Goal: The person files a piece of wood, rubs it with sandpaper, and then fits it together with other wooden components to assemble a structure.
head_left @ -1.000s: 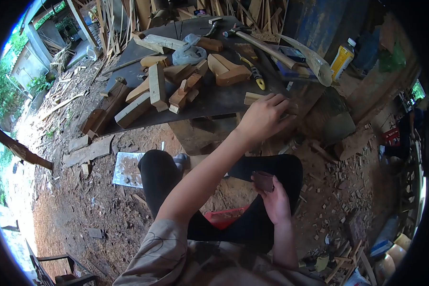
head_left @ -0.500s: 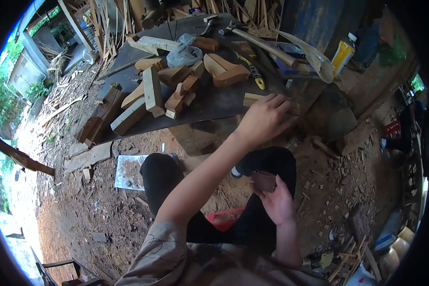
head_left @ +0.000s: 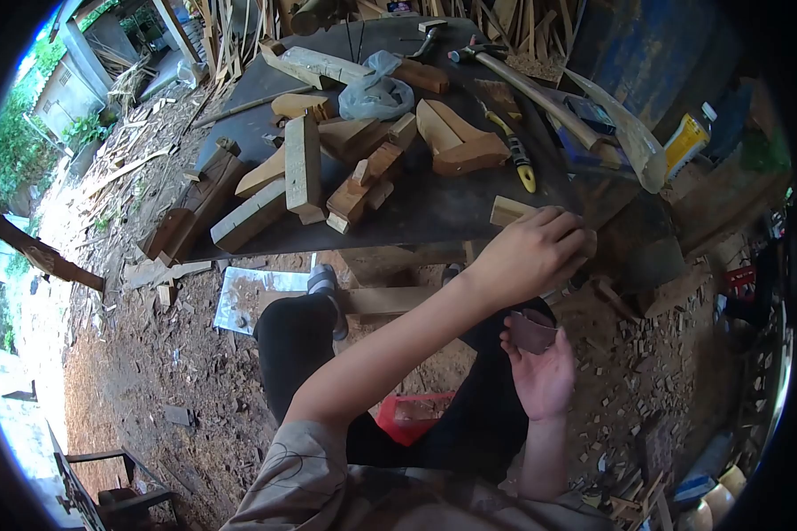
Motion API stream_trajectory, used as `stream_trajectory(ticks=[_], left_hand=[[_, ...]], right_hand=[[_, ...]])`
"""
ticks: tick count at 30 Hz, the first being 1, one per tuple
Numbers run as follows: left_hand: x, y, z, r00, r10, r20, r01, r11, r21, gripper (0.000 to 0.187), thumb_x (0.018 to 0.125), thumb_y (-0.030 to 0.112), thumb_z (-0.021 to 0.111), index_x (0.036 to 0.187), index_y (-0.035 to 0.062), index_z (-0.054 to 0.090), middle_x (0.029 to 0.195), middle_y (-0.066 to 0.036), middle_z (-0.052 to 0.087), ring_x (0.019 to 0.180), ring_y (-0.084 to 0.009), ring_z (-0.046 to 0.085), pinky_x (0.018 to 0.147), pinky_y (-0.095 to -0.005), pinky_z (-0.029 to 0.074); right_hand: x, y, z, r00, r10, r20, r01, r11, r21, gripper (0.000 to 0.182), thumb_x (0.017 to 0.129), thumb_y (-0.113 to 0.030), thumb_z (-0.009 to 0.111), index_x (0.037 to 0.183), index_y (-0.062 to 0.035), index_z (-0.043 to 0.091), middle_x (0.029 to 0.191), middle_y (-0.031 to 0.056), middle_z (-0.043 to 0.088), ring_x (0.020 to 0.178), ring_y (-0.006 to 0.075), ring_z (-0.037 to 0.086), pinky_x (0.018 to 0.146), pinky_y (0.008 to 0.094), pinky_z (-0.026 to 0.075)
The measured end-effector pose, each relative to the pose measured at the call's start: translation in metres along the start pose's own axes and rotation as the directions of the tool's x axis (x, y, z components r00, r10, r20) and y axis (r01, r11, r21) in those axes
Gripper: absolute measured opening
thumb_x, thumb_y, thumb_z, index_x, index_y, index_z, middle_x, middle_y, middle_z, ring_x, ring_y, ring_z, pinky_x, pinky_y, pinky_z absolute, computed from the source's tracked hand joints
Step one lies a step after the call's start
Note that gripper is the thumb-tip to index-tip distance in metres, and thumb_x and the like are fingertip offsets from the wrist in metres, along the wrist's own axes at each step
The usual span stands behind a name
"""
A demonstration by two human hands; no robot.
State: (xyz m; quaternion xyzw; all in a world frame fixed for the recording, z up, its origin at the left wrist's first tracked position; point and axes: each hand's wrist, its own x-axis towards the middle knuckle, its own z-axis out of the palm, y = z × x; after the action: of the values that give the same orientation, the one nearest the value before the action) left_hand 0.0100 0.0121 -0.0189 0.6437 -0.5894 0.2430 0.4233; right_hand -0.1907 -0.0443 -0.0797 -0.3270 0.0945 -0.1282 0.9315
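Observation:
My left hand [head_left: 540, 252] reaches across to the table's right front corner, with its fingers curled over a small light wooden block [head_left: 510, 211]. The block's left end shows; its other end and my fingertips are hidden under the hand. Above my right thigh, my right hand [head_left: 542, 372] is palm up and holds a folded piece of brown sandpaper [head_left: 532, 331] between thumb and fingers. Just beyond the block lies a chisel-like tool with a yellow and black handle [head_left: 522, 164].
Curved wooden pieces [head_left: 460, 146], squared blocks [head_left: 303, 173] and a plastic bag [head_left: 375, 88] lie on the dark table [head_left: 434, 212]. A hammer [head_left: 531, 88] and a yellow bottle [head_left: 689, 142] are at the right. Wood scraps cover the ground around a red object [head_left: 412, 416] between my legs.
The view has shifted, so the table sits lower and further right. My left hand has slid slightly right along the block. My right hand still holds the sandpaper, now showing more of its face.

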Motion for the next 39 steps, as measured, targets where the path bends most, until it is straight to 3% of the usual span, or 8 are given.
stream_trajectory(ticks=[5,6,12,15,18,28,34,39], left_hand=[[0.000,0.001,-0.005,0.999,-0.027,0.041,0.028,0.999,-0.022,0.029,0.098,0.022,0.077,0.122,0.0070,0.071,0.127,-0.011,0.069,0.118,-0.0320,0.068,0.104,-0.0435,0.057],[-0.001,0.001,-0.006,0.999,-0.023,0.034,0.023,1.000,-0.015,0.029,0.098,0.021,0.077,0.123,0.0073,0.071,0.128,-0.011,0.069,0.120,-0.0322,0.067,0.106,-0.0438,0.057],[-0.005,0.000,-0.025,0.994,0.004,0.114,-0.016,0.994,0.108,0.046,0.091,0.020,0.077,0.134,0.0076,0.071,0.130,-0.011,0.068,0.122,-0.0300,0.066,0.109,-0.0422,0.056],[-0.007,-0.004,-0.027,0.992,0.012,0.127,-0.027,0.993,0.115,0.051,0.088,0.020,0.076,0.137,0.0044,0.071,0.128,-0.011,0.069,0.122,-0.0288,0.067,0.106,-0.0408,0.057],[-0.005,-0.008,-0.027,0.981,-0.039,0.190,0.023,0.996,0.088,0.050,0.089,0.019,0.075,0.136,0.0006,0.071,0.126,-0.011,0.070,0.121,-0.0279,0.068,0.104,-0.0387,0.058],[-0.008,-0.009,-0.026,0.992,-0.025,0.121,0.020,0.999,0.043,0.050,0.093,0.023,0.075,0.136,-0.0009,0.070,0.133,-0.013,0.069,0.126,-0.0295,0.067,0.108,-0.0389,0.057],[-0.008,-0.007,-0.032,0.988,-0.028,0.151,0.012,0.994,0.105,0.051,0.092,0.022,0.077,0.137,-0.0004,0.069,0.136,-0.014,0.069,0.129,-0.0305,0.065,0.113,-0.0415,0.055],[-0.002,0.000,-0.044,0.995,-0.051,0.082,0.034,0.981,0.193,0.047,0.092,0.025,0.082,0.132,0.0008,0.073,0.133,-0.013,0.072,0.128,-0.0309,0.068,0.116,-0.0452,0.052]], right_hand=[[0.016,-0.001,-0.003,0.988,-0.152,0.014,0.150,0.984,0.099,0.066,0.118,-0.047,0.042,0.135,0.0095,0.071,0.133,0.0271,0.073,0.127,0.0356,0.067,0.112,0.0459,0.052],[0.021,-0.001,-0.008,0.981,-0.173,0.090,0.168,0.984,0.059,0.068,0.115,-0.049,0.047,0.149,0.0080,0.060,0.139,0.0254,0.071,0.126,0.0363,0.066,0.113,0.0492,0.050],[0.014,0.012,-0.008,0.938,-0.345,0.020,0.343,0.937,0.072,0.068,0.112,-0.056,0.046,0.145,0.0022,0.062,0.128,0.0231,0.075,0.116,0.0328,0.066,0.104,0.0466,0.050],[0.010,0.018,-0.004,0.936,-0.349,-0.038,0.351,0.934,0.061,0.066,0.112,-0.056,0.046,0.142,0.0000,0.063,0.124,0.0221,0.076,0.114,0.0315,0.066,0.101,0.0455,0.049],[0.015,0.018,0.002,0.942,-0.335,0.016,0.335,0.942,0.030,0.065,0.112,-0.055,0.046,0.142,0.0002,0.063,0.124,0.0214,0.076,0.115,0.0318,0.067,0.102,0.0463,0.049],[0.035,0.011,0.020,0.901,-0.388,0.196,0.391,0.920,0.026,0.067,0.110,-0.055,0.048,0.144,0.0018,0.061,0.130,0.0222,0.074,0.119,0.0330,0.067,0.106,0.0483,0.049],[0.031,-0.005,0.035,0.825,-0.563,0.055,0.562,0.807,-0.180,0.062,0.116,-0.044,0.037,0.143,0.0053,0.062,0.131,0.0240,0.073,0.119,0.0327,0.067,0.109,0.0485,0.049],[0.040,-0.032,0.025,0.667,-0.734,0.131,0.606,0.431,-0.669,0.058,0.121,-0.035,0.034,0.146,0.0100,0.060,0.139,0.0222,0.071,0.128,0.0305,0.068,0.115,0.0448,0.051]])
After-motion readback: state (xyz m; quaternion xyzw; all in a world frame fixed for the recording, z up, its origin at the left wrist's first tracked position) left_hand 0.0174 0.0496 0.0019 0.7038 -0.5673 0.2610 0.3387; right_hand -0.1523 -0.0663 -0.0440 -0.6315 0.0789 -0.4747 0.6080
